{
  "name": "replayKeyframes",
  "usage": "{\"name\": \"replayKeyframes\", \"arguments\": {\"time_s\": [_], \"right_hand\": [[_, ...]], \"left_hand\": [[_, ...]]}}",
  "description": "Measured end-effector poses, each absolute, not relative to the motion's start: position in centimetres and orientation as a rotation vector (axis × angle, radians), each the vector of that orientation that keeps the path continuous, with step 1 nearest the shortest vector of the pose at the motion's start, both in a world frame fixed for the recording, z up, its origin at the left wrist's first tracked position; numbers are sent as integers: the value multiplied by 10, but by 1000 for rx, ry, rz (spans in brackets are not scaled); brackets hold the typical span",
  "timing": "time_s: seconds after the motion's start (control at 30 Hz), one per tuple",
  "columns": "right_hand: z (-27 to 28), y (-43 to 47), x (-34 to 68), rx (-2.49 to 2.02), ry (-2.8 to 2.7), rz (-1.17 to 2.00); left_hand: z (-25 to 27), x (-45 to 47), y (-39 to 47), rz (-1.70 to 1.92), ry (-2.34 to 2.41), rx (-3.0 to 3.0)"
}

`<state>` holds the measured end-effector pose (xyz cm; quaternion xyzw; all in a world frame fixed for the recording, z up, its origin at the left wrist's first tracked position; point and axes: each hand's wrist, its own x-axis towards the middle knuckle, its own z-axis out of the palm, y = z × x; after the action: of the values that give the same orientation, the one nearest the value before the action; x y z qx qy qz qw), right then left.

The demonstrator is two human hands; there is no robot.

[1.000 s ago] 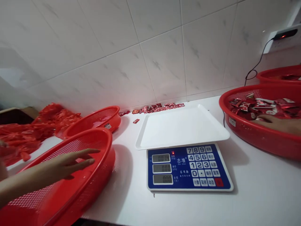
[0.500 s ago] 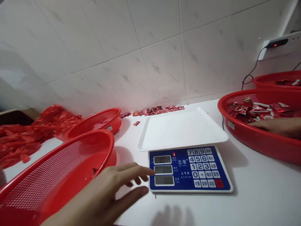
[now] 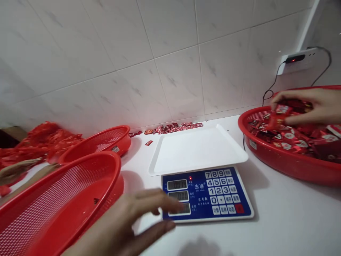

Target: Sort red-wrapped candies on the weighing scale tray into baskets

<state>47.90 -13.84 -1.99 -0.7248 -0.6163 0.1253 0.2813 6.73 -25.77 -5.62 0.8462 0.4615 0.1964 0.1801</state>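
The right hand (image 3: 319,103) has its grip closed around several red packets (image 3: 277,118), just above the heap in the right basket (image 3: 282,160). The left hand (image 3: 128,217) has thumb and fingers spread, nothing seen between them, its fingertips over the displays of the scale (image 3: 213,192); whether they touch it I cannot tell.

A tiled wall (image 3: 176,85) bounds the white table (image 3: 282,213) at the back. The near left basket (image 3: 80,174) fills the near left, with the left wrist passing before its rim. Behind it stands the far left basket (image 3: 124,145), beside a mass of red bags (image 3: 39,142) where a co-worker's hand (image 3: 16,170) shows. Another basket's rim (image 3: 321,86) rises behind the right basket, partly covered by the right hand. A cable (image 3: 269,85) drops behind the right basket. Packets line the wall's foot behind the tray (image 3: 197,147); one loose packet (image 3: 149,143) lies just left of it.

The right basket's long axis runs left to right. The scale faces the wearer, displays left, keys right, its tray lying crosswise. The held packets' long axis is hard to tell behind the fingers.

White table shows before the scale and between it and the right basket; the gap toward the near left basket is partly crossed by the left hand.
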Motion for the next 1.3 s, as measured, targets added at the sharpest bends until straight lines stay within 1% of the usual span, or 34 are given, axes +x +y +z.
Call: {"name": "replayKeyframes", "arguments": {"time_s": [0.1, 0.2, 0.27, 0.37, 0.53, 0.73, 0.8, 0.97, 1.13, 1.23, 1.3], "right_hand": [[-6, -143, 416, -1565, -1804, 507], [-21, -129, 358, -1229, -2090, 952], [-37, -113, 330, -1129, -2196, 1060], [-53, -93, 310, -1051, -2213, 1081], [-61, -85, 319, -900, -2116, 1074], [-58, -91, 332, -1041, -2069, 1109], [-52, -95, 334, -1052, -2002, 1076], [-38, -107, 342, -1064, -1827, 887], [-36, -111, 344, -1082, -1814, 822], [-39, -108, 342, -1119, -1882, 833], [-42, -105, 343, -1157, -1973, 809]], "left_hand": [[-42, 88, -222, 797, 1323, 2347], [-20, 110, -182, 1038, 1263, 2368], [-8, 121, -160, 1150, 1236, 2356], [-1, 127, -142, 1185, 1230, 2298], [-8, 118, -136, 1018, 1363, 2312], [-14, 109, -125, 715, 1539, 2308], [-14, 107, -125, 744, 1573, 2306], [-5, 99, -138, 979, 1539, 2339], [-1, 100, -143, 993, 1567, 2344], [-16, 107, -128, 868, 1535, 2372], [-33, 112, -112, 645, 1503, 2400]]}}
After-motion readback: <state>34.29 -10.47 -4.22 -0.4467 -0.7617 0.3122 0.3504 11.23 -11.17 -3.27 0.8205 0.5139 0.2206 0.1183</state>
